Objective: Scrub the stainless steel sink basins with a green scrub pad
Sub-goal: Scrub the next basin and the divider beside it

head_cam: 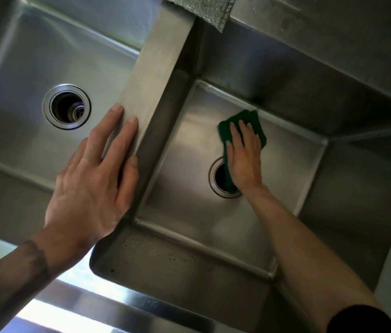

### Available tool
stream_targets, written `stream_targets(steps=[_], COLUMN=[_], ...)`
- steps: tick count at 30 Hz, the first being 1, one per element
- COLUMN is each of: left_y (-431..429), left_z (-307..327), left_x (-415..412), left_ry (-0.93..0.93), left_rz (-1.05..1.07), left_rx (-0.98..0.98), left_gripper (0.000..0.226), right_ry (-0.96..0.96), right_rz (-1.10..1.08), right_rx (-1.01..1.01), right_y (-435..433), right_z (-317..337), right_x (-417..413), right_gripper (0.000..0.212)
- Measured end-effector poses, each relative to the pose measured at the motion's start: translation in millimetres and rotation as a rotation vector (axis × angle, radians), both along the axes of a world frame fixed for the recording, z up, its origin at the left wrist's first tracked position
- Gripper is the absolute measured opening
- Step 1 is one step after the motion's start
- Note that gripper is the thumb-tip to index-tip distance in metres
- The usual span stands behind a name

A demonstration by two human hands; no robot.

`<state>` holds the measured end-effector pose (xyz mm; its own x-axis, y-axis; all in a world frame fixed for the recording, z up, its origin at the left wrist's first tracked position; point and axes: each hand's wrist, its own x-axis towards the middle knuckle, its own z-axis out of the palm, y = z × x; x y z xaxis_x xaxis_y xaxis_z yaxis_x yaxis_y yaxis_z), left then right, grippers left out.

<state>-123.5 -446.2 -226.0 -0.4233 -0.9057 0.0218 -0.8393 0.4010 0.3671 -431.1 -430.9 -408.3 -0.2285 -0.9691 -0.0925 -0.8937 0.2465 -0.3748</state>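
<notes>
Bracing on the divider (156, 75) between the basins, the left grip (93, 183) lies flat, fingers straight along the top and thumb at its right edge, holding nothing; it probably steadies the body for the reach down. The right grip (245, 152) presses the pad (254, 118) against the floor of the right basin (189, 188), fingers spread and nearly straight, not curled round it, which suits rubbing under the palm's weight. The pad's far end points toward the back wall; its near end overlaps the drain (217, 176). Dark specks (165, 255) on the near wall look unscrubbed.
</notes>
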Motion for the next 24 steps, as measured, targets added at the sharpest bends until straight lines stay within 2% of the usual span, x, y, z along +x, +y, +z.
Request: stream_targets(steps=[2, 3, 6, 8, 9, 13, 14, 15, 17, 20, 22, 24], left_y=[1, 1, 0, 0, 0, 1, 1, 0, 0, 0, 0, 0], left_z=[0, 0, 0, 0, 0, 0, 0, -1, -2, -2, -1, -2], left_x=[-1, -1, 0, -1, -1, -2, -2, -2, 0, 2, 1, 1], left_ry=[0.01, 0.01, 0.022, 0.021, 0.018, 0.01, -0.001, -0.014, -0.044, -0.073, -0.055, -0.087], left_rz=[0.006, 0.004, -0.003, 0.002, 0.003, 0.002, 0.006, 0.005, -0.007, -0.029, -0.014, -0.029], left_rx=[-0.005, -0.006, -0.004, -0.009, -0.01, -0.015, -0.015, -0.014, -0.005, 0.039, 0.051, 0.05], left_gripper=[0.056, 0.056, 0.056, 0.056, 0.056, 0.055, 0.055, 0.055, 0.058, 0.061, 0.06, 0.06], right_ry=[0.002, 0.015, 0.032, 0.008, -0.009, -0.025, -0.01, 0.01, 0.029, 0.022, -0.001, -0.036], right_rz=[0.098, 0.043, -0.313, -0.405, -0.356, 0.117, 0.151, 0.117, -0.1, -0.351, -0.231, 0.042], right_rx=[-0.003, 0.004, 0.014, 0.01, 0.011, 0.014, 0.015, 0.021, 0.035, 0.045, 0.036, 0.032], right_y=[6, 10, 8, -3, -8, 1, 5, 12, 26, 28, 21, 22], right_z=[0, 1, 4, 6, 7, 7, 7, 6, 8, 9, 10, 9], right_x=[-27, -38, -37, -13, -2, -10, -23, -35, -51, -37, -18, -9], right_gripper=[0.046, 0.046, 0.047, 0.048, 0.048, 0.047, 0.047, 0.047, 0.047, 0.048, 0.048, 0.048])
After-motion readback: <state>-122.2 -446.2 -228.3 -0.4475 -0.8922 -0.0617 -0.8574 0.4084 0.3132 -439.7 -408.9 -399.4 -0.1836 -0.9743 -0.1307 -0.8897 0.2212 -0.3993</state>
